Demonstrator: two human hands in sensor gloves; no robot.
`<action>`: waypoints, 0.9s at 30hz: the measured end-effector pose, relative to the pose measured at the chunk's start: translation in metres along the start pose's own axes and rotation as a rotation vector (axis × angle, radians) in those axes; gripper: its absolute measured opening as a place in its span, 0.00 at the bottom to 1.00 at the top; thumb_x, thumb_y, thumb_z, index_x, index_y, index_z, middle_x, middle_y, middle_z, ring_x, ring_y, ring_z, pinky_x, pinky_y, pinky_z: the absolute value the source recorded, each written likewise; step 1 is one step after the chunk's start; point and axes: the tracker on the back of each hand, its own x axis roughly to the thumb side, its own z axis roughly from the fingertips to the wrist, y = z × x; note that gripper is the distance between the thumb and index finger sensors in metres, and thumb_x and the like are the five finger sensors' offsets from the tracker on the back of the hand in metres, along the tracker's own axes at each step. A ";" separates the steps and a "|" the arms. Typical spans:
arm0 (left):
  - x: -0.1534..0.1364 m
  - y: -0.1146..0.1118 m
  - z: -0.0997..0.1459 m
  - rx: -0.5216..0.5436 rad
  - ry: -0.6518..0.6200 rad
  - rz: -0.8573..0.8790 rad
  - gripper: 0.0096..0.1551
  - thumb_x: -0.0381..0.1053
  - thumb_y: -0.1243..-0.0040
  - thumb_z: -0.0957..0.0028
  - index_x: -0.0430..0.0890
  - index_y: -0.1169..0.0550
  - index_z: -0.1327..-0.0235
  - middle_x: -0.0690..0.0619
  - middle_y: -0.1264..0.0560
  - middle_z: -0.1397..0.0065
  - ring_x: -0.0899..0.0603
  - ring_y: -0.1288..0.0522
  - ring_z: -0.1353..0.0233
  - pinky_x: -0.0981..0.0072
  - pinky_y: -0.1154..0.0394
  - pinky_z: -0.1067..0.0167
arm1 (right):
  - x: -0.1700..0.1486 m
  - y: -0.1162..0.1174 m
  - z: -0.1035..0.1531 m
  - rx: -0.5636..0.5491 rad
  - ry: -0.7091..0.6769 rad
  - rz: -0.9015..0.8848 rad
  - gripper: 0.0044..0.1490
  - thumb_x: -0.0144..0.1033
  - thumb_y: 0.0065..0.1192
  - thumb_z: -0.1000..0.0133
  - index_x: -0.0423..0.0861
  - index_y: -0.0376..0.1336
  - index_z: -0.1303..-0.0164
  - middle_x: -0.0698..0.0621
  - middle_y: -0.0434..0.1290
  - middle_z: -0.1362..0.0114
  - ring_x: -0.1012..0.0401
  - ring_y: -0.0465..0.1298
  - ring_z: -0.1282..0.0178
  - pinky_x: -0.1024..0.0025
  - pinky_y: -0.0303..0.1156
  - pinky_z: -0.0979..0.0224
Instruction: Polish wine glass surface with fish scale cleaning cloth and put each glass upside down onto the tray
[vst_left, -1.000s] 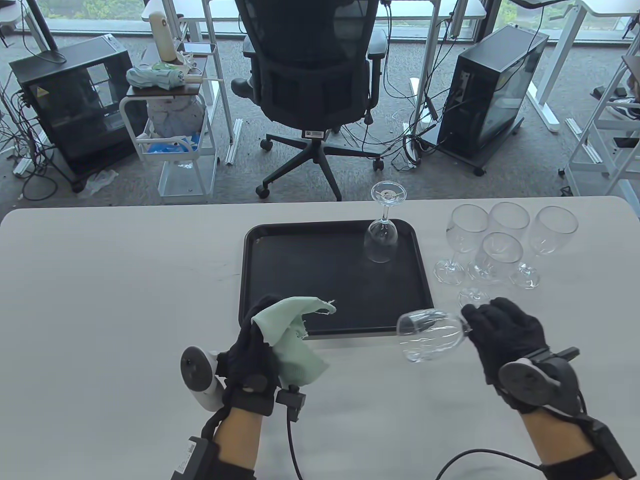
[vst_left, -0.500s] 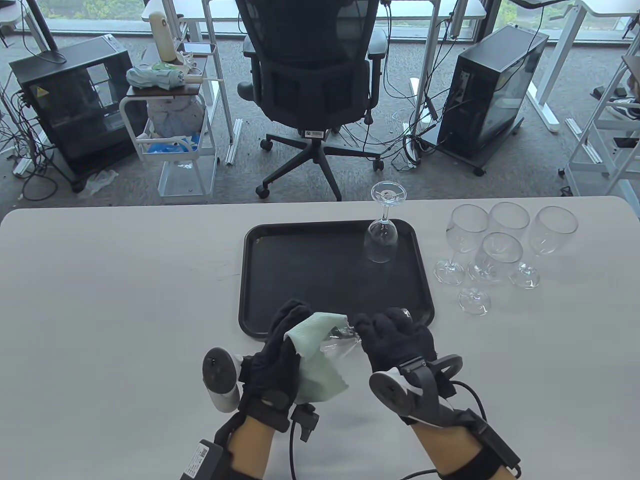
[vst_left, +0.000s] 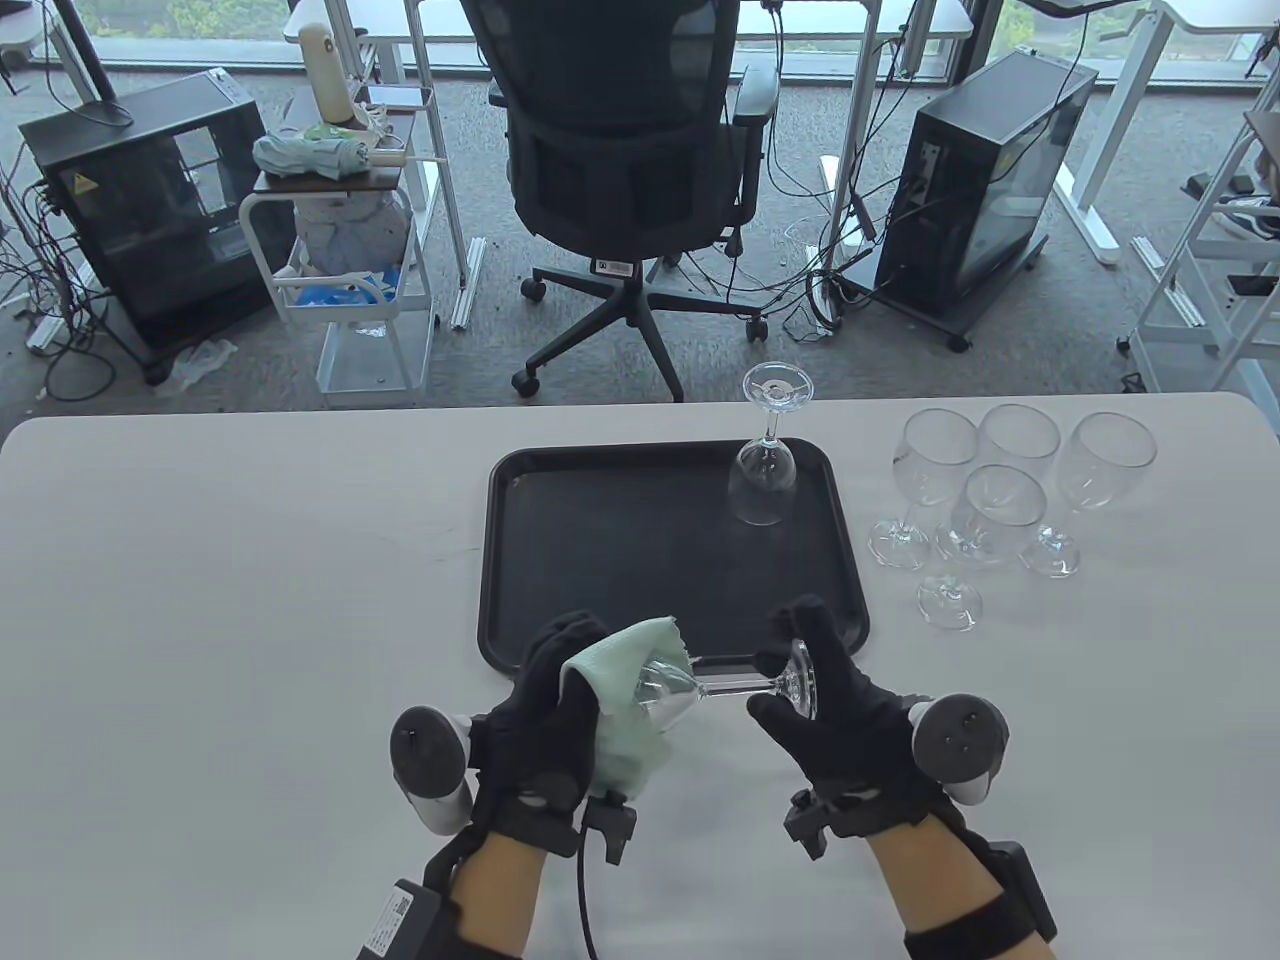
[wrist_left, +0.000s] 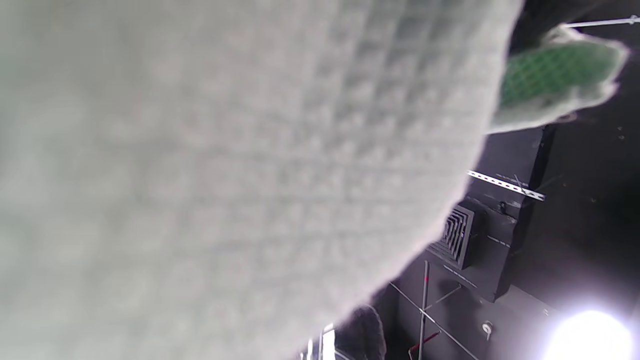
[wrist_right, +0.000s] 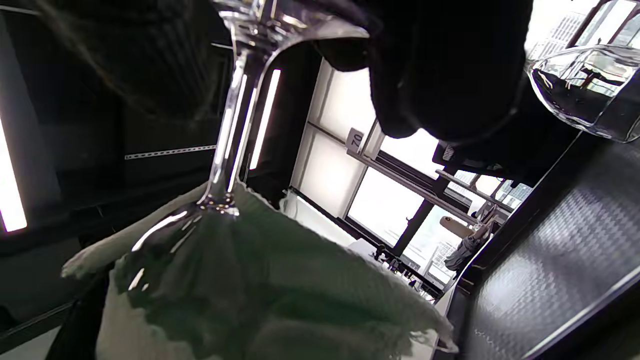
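The right hand (vst_left: 850, 715) has swung leftward from beside the tray, bringing its wine glass (vst_left: 700, 685) sideways to the left hand (vst_left: 545, 715), whose fingers now wrap the green cloth (vst_left: 625, 700) round the bowl — the right hand's fingers pinch the foot. On the black tray (vst_left: 600, 540) beyond, one inverted glass (vst_left: 765, 470) stands finished; four upright glasses (vst_left: 1000, 490) await — the cloth blocks the left wrist view.

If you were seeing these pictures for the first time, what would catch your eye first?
A wine glass held sideways near the table's front edge: the left hand wraps its bowl in a green cloth, the right hand grips its foot. Behind, one glass stands inverted on the black tray.
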 end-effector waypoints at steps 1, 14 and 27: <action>0.002 0.000 0.000 -0.025 -0.022 -0.006 0.32 0.70 0.44 0.43 0.55 0.29 0.31 0.49 0.36 0.20 0.35 0.34 0.25 0.34 0.23 0.42 | 0.000 0.001 -0.001 0.024 0.016 -0.016 0.50 0.58 0.73 0.47 0.61 0.47 0.20 0.39 0.61 0.24 0.44 0.79 0.48 0.64 0.84 0.55; 0.004 0.005 -0.002 -0.072 -0.007 0.040 0.34 0.73 0.47 0.43 0.57 0.31 0.29 0.49 0.37 0.20 0.35 0.33 0.25 0.37 0.21 0.46 | 0.034 0.000 0.007 -0.008 -0.358 0.433 0.59 0.63 0.67 0.47 0.54 0.36 0.21 0.40 0.58 0.24 0.50 0.79 0.48 0.66 0.85 0.53; 0.000 0.006 -0.004 -0.098 0.020 -0.009 0.34 0.74 0.47 0.43 0.58 0.31 0.28 0.49 0.37 0.19 0.34 0.32 0.25 0.39 0.20 0.48 | 0.028 0.000 0.005 0.006 -0.418 0.572 0.62 0.65 0.66 0.47 0.55 0.32 0.22 0.41 0.54 0.20 0.49 0.79 0.45 0.62 0.84 0.48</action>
